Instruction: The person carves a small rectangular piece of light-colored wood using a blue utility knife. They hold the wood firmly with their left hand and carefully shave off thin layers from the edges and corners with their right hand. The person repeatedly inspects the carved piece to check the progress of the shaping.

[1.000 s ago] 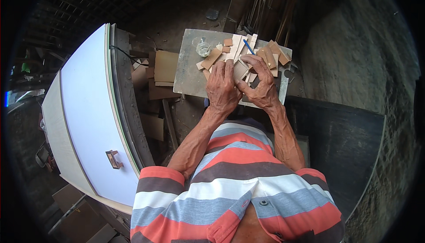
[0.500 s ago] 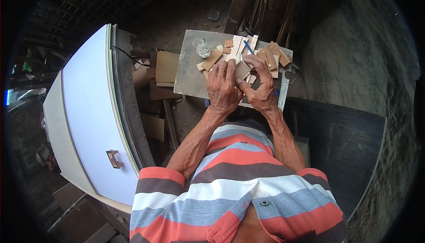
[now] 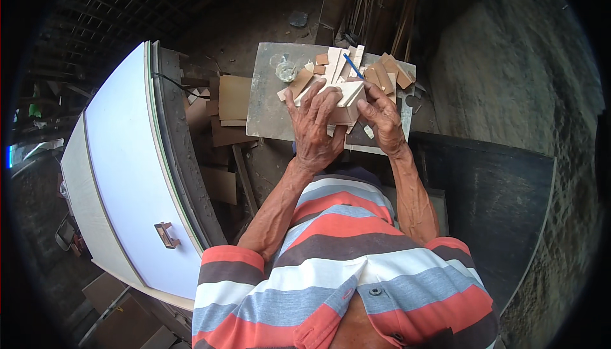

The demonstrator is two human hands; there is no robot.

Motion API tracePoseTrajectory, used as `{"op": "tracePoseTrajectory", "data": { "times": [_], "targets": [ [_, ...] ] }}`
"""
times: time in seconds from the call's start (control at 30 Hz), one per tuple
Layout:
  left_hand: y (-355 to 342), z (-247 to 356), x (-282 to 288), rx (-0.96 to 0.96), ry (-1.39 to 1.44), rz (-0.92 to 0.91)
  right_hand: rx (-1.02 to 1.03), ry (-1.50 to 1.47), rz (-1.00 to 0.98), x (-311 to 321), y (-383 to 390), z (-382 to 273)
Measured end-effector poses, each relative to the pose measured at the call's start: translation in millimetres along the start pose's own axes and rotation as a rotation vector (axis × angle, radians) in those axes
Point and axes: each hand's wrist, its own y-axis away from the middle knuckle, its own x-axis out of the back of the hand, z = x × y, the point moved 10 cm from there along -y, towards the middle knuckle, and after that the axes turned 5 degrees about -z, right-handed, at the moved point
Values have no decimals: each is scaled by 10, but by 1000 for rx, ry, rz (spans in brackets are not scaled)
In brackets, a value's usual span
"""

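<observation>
Between my two hands is a small, pale wooden box-like piece (image 3: pixel 347 112) with slanted edges on its upper side. My left hand (image 3: pixel 313 132) grips it from the left, fingers bent over its top and thumb low at its near side. On the right side, my right hand (image 3: pixel 387 123) holds it with thumb and fingers. Just beyond the piece lie pale wood strips (image 3: pixel 335 62), with a blue pen (image 3: pixel 353 66) resting across them. Brown wood offcuts (image 3: pixel 386 76) are piled beyond my right hand. The undersides of the fingers are hidden.
The work board (image 3: pixel 267 104) carries a clear cup (image 3: pixel 286 71) and several scraps. A white panel (image 3: pixel 124 158) with a small metal-look handle (image 3: pixel 167 235) stands at the left. A dark board (image 3: pixel 484 202) is at the right, beside a rough wall (image 3: pixel 503 62).
My hands have spread slightly apart, and the wooden piece between them has been turned, so its pale faces now show. My left fingers have opened wider over it. The whole view has shifted slightly.
</observation>
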Motion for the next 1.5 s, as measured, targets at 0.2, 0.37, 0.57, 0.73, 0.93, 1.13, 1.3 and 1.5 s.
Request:
{"op": "tracePoseTrajectory", "data": {
  "times": [0.2,0.37,0.57,0.73,0.93,1.13,1.3,1.5],
  "targets": [
    [5,-220,-80,158,408,-111,7,-36,47,-67,10,-38],
    [73,-471,-192,345,622,-128,-7,108,107,-31,21,-31],
    [499,-827,-599,902,1118,-25,54,242,343,-10,6,-78],
    [433,-455,-741,1021,1537,-58,175,443,369,8,16,-76],
    [427,-525,-805,1046,1518,-41,208,557,289,-45,45,-146],
    [419,-615,-671,1007,1260,-29,-66,184,134,24,91,36],
    [300,-524,-418,758,962,138,91,164,20,-26,104,78],
    [203,-292,-128,527,718,183,181,46,-49,-124,120,61]
  ]
}}
